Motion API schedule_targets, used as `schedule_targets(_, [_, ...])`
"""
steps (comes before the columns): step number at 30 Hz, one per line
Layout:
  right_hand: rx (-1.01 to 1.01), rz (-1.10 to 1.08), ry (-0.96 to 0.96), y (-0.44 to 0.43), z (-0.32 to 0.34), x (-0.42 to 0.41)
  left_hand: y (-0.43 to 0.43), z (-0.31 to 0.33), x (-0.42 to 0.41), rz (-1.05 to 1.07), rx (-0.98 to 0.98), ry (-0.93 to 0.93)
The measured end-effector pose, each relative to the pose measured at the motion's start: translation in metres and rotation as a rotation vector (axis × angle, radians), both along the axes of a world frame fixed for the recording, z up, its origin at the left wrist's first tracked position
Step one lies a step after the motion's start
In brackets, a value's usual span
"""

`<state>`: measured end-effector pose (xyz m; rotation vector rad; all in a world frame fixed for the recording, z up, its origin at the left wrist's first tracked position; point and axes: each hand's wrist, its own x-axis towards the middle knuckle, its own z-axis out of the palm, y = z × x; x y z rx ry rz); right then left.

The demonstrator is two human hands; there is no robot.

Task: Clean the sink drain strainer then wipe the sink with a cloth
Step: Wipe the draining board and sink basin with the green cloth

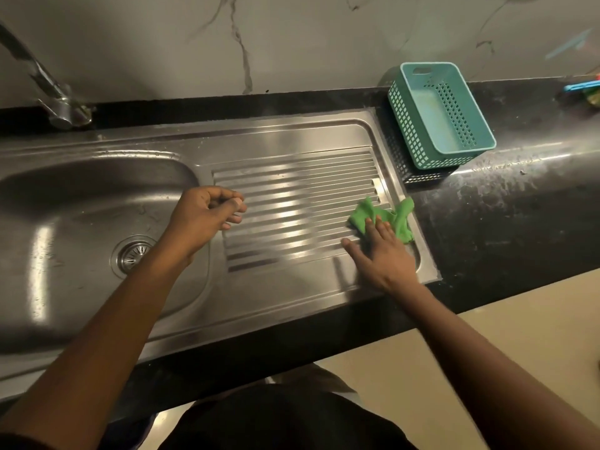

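Now I see my right hand (380, 251) spread flat on the green cloth (386, 217) at three o'clock of the drainboard (292, 196); my left hand (207, 211) hovers loosely curled, empty.

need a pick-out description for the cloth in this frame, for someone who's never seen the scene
Start at the steel sink and move right onto its ribbed drainboard. At the drainboard's right edge, just in front of the teal basket, lies the crumpled cloth, with the right hand pressing flat on it. It is the only bright green, soft thing there; everything around it is steel, black counter or rigid plastic.
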<state>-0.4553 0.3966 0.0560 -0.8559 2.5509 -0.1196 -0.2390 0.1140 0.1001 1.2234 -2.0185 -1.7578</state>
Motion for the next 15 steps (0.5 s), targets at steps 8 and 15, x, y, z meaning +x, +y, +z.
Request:
schedule_targets(8, [-0.081, 0.251, -0.039, -0.065, -0.012, 0.123, 0.0, 0.003, -0.003, -0.002, -0.02, 0.011])
schedule_targets(15, [-0.12, 0.765, 0.059, -0.161, -0.036, 0.179, -0.003, 0.011, 0.006, 0.052, -0.041, 0.02])
